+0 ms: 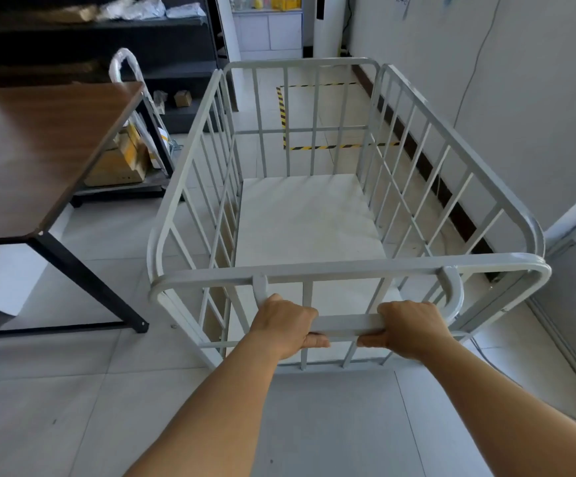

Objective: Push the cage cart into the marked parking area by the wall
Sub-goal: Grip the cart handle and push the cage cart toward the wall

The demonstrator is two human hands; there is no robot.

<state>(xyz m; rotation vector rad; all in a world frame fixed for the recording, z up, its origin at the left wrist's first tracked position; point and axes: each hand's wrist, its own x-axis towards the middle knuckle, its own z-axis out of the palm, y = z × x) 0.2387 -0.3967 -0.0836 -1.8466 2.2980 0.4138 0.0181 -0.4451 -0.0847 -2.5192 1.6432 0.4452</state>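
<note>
Cage cart (314, 215): grey metal, barred on all four sides, pale flat floor panel inside, no load visible. It stands on the tiled floor (73, 390) directly ahead of the person, long axis pointing away.

Left hand (284, 327): fingers curled over the horizontal handle bar (346, 325) at the cart's near end, thumb tucked beneath; grasping the bar. Right hand (408, 328): same grasp on the same bar, just to the right, a short stretch of bare bar between the two hands. Both forearms extend forward from the bottom of the view.

Marked parking area (317, 115): rectangle outlined in yellow-and-black striped tape on the floor, seen through the far bars of the cart. It lies beyond the cart's far end, against the wall (520, 115) on the right. The near tape line sits beyond the cart's floor panel; whether the cart's far end reaches that line, I cannot tell. The cart's right side runs near the wall's dark skirting, not touching it.

Left of the cart: a wood-topped desk (38, 149) with black legs, near but apart from the cart. Behind it, a hand truck (131, 108) carrying cardboard boxes (121, 163), and dark shelving (90, 39) with wrapped parcels on top.
</note>
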